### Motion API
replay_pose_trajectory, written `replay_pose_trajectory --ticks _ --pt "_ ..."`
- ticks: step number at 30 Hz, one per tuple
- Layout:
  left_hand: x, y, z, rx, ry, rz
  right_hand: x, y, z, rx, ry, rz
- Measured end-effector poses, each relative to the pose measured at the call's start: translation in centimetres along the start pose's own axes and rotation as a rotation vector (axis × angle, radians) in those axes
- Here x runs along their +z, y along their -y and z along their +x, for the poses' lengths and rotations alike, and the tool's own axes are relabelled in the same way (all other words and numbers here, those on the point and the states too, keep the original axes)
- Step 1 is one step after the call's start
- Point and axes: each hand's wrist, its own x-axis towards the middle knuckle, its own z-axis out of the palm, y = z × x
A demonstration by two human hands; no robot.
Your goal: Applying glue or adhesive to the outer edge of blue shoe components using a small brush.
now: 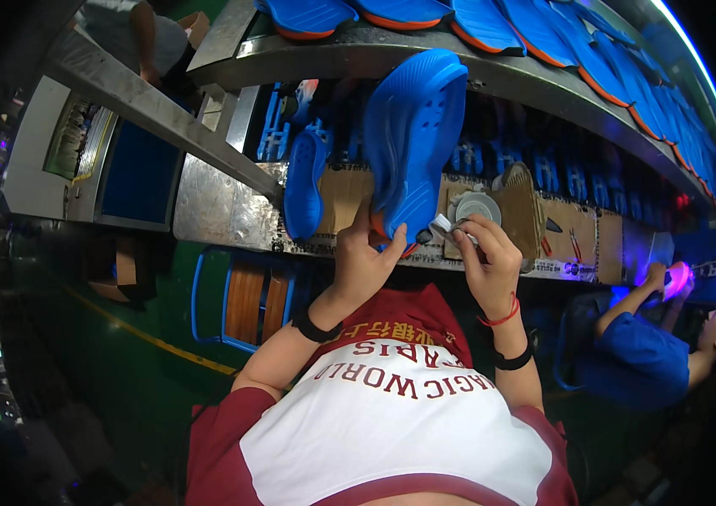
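A blue clog with an orange edge at its near end stands out before me, tilted up against the shelf. My left hand grips that near end, thumb and fingers on either side. Close beside it, my right hand pinches a small pale piece between thumb and fingertips; its exact kind is too small to make out. Just beyond the right hand, a round white dish rests on the bench. Left of the held clog lies another blue shoe part, long and narrow.
Overhead, a metal shelf carries several blue shoe pieces with orange edges. More blue parts line the rack under it. Pliers lie on the cardboard-covered bench. A co-worker in blue sits at the right. A stool stands at lower left.
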Motion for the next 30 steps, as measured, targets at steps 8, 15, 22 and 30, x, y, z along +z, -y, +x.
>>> replay_pose_trajectory --ticks 8,15,22,30 --pt "0.0 0.0 0.5 -0.002 -0.002 0.008 0.5 0.0 0.1 -0.071 0.073 -0.018" --pt "-0.3 -0.6 1.3 0.037 -0.006 0.098 0.9 -0.4 0.0 0.054 0.059 0.180" --pt "-5.6 -2.1 8.7 0.177 -0.147 -0.269 -0.3 -2.3 -0.3 0.233 -0.203 0.482" --pt "-16.2 0.7 21.9 -0.158 -0.301 -0.141 0.1 -2.6 -2.3 0.255 -0.136 0.443"
